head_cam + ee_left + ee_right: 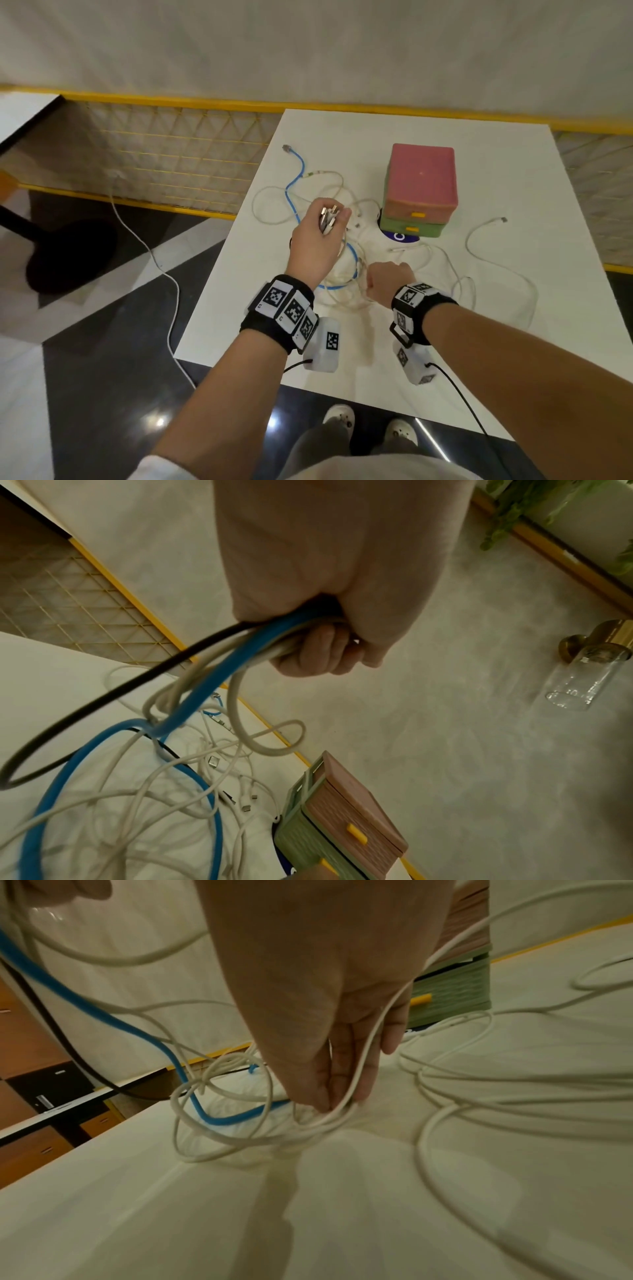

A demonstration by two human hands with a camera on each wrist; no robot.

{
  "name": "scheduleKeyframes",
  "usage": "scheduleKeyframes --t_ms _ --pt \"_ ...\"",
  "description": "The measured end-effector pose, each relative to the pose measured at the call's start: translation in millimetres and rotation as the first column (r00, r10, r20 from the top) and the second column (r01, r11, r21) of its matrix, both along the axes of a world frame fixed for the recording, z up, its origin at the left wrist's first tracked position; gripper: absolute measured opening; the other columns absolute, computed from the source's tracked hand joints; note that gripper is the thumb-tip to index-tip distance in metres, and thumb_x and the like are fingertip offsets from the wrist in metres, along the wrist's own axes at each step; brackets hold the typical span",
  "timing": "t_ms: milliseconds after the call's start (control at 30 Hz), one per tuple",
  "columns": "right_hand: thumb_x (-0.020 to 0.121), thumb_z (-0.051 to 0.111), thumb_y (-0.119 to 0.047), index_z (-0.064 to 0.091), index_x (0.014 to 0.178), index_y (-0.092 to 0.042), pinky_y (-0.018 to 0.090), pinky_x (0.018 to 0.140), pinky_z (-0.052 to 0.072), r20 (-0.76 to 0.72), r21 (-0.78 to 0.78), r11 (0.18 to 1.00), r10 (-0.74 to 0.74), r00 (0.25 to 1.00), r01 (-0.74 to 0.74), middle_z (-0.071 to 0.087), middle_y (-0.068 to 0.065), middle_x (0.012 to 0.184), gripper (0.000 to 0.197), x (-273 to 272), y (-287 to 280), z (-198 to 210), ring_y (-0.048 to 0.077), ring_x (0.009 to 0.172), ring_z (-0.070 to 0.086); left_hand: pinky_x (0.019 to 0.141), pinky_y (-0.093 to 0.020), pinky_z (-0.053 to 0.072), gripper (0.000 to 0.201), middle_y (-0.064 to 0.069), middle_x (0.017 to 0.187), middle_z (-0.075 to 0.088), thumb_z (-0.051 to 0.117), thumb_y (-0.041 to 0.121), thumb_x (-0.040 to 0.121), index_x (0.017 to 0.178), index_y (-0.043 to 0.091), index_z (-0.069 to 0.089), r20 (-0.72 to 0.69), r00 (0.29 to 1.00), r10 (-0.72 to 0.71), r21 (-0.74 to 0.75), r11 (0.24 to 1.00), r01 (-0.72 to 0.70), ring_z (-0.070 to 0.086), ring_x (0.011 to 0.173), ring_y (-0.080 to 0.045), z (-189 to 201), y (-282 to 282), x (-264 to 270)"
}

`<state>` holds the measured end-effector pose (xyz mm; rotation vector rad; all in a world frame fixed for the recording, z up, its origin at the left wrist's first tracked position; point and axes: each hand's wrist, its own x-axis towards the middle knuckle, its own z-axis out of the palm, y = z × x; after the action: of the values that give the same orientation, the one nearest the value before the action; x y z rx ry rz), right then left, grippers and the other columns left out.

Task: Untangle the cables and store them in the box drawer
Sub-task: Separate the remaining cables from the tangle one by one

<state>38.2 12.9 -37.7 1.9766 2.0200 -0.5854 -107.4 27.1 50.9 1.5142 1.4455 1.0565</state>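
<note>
While your left hand (317,236) clenches a bundle of cable ends (329,217) left of the drawer box (420,190), your right hand (329,1010) pinches white cable loops (322,1121) at its fingertips, on the table (342,359) before that box.

You find almost nothing to read here. The wristbands (286,308) on both your forearms carry black-and-white square coded markers, which are patterns and not letters or numbers. A dark blue round sticker (399,236) on the surface, partly under the green drawer box (411,228), shows a white curved mark like a "C"; the rest is hidden. The pink drawer box (423,181) and the cables carry no print you can make out.
</note>
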Motion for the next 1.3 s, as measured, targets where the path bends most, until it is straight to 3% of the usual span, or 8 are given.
scheduleKeyframes --t_ms 133,467,567,700,867,1000,1200,1300 --pt "0.088 0.049 -0.034 0.049 0.091 -0.022 0.04 0.098 0.033 -0.07 0.038 0.999 -0.033 0.997 0.035 0.066 0.002 0.106 0.012 1.1 -8.1 -1.9 0.024 0.102 0.059 0.074 -0.014 0.043 0.015 0.016 0.08 0.061 0.06 0.031 0.094 0.098 0.016 0.059 0.046 0.999 -0.003 0.003 1.0 0.003 0.054 0.074 0.006 -0.2 -2.0 -2.5" --pt "0.087 0.047 -0.039 0.055 0.102 -0.014 0.039 0.095 0.034 -0.026 0.074 0.988 -0.131 0.991 0.132 0.066 0.002 0.099 0.03 -3.1 -15.1 -12.1 0.024 0.095 0.061 0.076 -0.02 0.045 0.016 0.017 0.08 0.06 0.062 0.033 0.093 0.097 0.018 0.058 0.101 0.995 0.008 -0.043 0.999 -0.003 0.054 0.073 0.006 0.3 -5.9 -4.8" --pt "0.086 0.051 -0.035 0.048 0.088 -0.014 0.035 0.076 0.04 -0.269 0.17 0.964 -0.155 0.951 0.205 0.062 0.003 0.082 0.021 5.2 -25.9 6.5 0.028 0.081 0.061 0.082 -0.02 0.049 0.024 0.015 0.089 0.062 0.071 0.033 0.086 0.101 0.02 0.058 0.177 0.981 0.083 -0.08 0.994 -0.069 0.059 0.082 0.004 -2.7 -3.7 -12.1" --pt "0.089 0.05 -0.024 0.039 0.083 -0.02 0.043 0.06 0.052 -0.67 0.219 0.942 -0.043 0.741 0.253 0.065 0.005 0.067 0.013 11.8 -37.6 48.9 0.028 0.061 0.061 0.079 -0.027 0.049 0.02 0.009 0.08 0.063 0.071 0.036 0.085 0.091 0.019 0.062 0.184 0.974 0.134 -0.126 0.986 -0.112 0.059 0.075 -0.008 0.9 1.9 -11.3" --pt "0.094 0.047 -0.021 0.04 0.09 -0.02 0.046 0.062 0.052 -0.757 0.305 0.933 0.116 0.642 0.19 0.063 0.007 0.066 0.008 0.8 -40.6 89.6 0.024 0.058 0.057 0.052 -0.03 0.04 0.043 0.004 0.061 0.051 0.065 0.058 0.078 0.082 0.015 0.063 0.22 0.972 -0.084 -0.233 0.963 0.135 0.044 0.048 -0.012 14.9 4.1 8.4" --pt "0.097 0.047 -0.029 0.047 0.094 -0.022 0.033 0.058 0.045 -0.698 0.385 0.915 0.203 0.686 0.122 0.058 -0.006 0.063 0.007 4.0 -43.3 97.9 0.013 0.054 0.052 0.056 -0.032 0.044 0.034 0.004 0.059 0.052 0.063 0.048 0.087 0.074 0.016 0.057 0.224 0.965 -0.137 -0.153 0.973 0.174 0.049 0.052 -0.012 26.5 5.0 14.4" --pt "0.098 0.045 -0.022 0.057 0.074 -0.014 0.027 0.061 0.046 -0.746 0.149 0.967 -0.028 0.666 0.207 0.05 -0.011 0.064 0.028 63.0 -55.0 85.4 0.004 0.057 0.043 0.048 -0.022 0.041 0.029 0.008 0.05 0.035 0.059 0.03 0.096 0.072 0.017 0.051 0.752 0.651 0.105 -0.154 0.988 0.019 0.039 0.046 -0.009 49.6 26.0 -14.3" --pt "0.098 0.045 -0.029 0.055 0.07 -0.013 0.033 0.065 0.048 -0.734 0.166 0.946 -0.069 0.675 0.277 0.046 -0.012 0.061 0.033 82.9 -52.3 84.0 0.008 0.06 0.044 0.037 -0.017 0.027 0.019 0.011 0.051 0.034 0.067 0.023 0.09 0.076 0.021 0.055 0.619 0.786 -0.006 -0.103 0.991 0.089 0.027 0.04 -0.005 52.9 24.9 -20.4"
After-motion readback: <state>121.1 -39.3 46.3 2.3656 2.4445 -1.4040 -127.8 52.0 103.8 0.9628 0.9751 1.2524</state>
